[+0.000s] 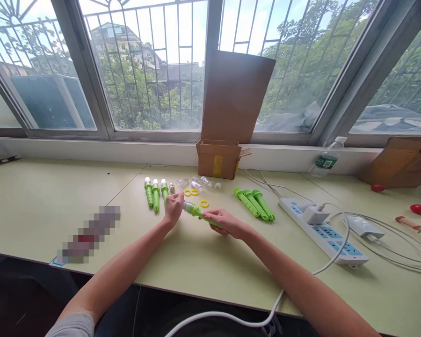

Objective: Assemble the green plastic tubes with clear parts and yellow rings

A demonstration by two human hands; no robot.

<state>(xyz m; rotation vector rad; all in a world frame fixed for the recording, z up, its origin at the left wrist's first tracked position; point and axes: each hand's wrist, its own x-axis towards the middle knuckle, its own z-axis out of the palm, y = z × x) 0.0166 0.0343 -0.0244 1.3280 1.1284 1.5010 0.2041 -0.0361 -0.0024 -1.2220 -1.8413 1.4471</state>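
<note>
Between my hands is a green plastic stick with a clear cap and a yellow ring, tilted over the table. My right hand is wrapped round its green handle. At the other end, the fingers of my left hand are closed on the clear cap. Just beyond lie loose yellow rings and several clear plastic caps. Three green sticks with white tips are lined up left of my left hand. Right of my right hand lie three plain green handles.
A small open cardboard box stands by the window sill. At right lie a white power strip, looping cables and a charger. A plastic bottle leans at the back. A pixelated item lies left, near the table's front edge.
</note>
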